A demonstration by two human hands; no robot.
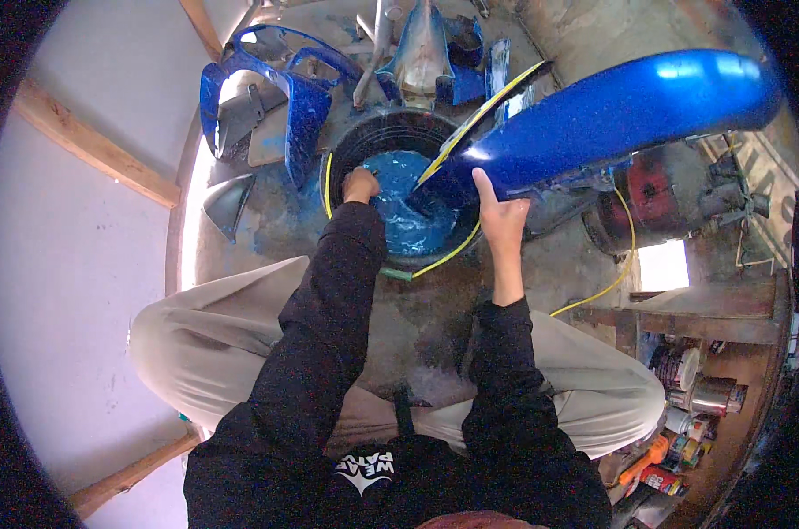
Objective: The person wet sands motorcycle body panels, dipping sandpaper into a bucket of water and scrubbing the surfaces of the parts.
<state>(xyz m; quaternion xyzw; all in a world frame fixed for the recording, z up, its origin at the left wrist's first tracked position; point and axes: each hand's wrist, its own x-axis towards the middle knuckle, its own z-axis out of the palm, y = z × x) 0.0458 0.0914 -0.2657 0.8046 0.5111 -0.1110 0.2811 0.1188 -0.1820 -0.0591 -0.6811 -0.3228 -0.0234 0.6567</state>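
Observation:
A long, glossy blue motorbike body panel (pixel 629 115) with a yellow-and-white edge slants from upper right down into a round black tub (pixel 342 137). Its lower tip is over or in the bluish water (pixel 413 238). My right hand (pixel 504 216) grips the panel's near edge, thumb on top and fingers hidden beneath. Over the tub's left part, my left hand (pixel 361 185) is closed low at the water; whatever its curled fingers hold is hidden. A yellow hose (pixel 448 257) with a green end (pixel 397 274) curves along the tub's near rim.
Beyond the tub lie a blue fairing frame (pixel 307 123) and a grey-and-blue body part (pixel 420 57). A dark triangular piece (pixel 229 207) rests at left by the pale wall (pixel 91 264). To the right are a red-and-black machine (pixel 651 189) and a shelf with cans (pixel 682 366).

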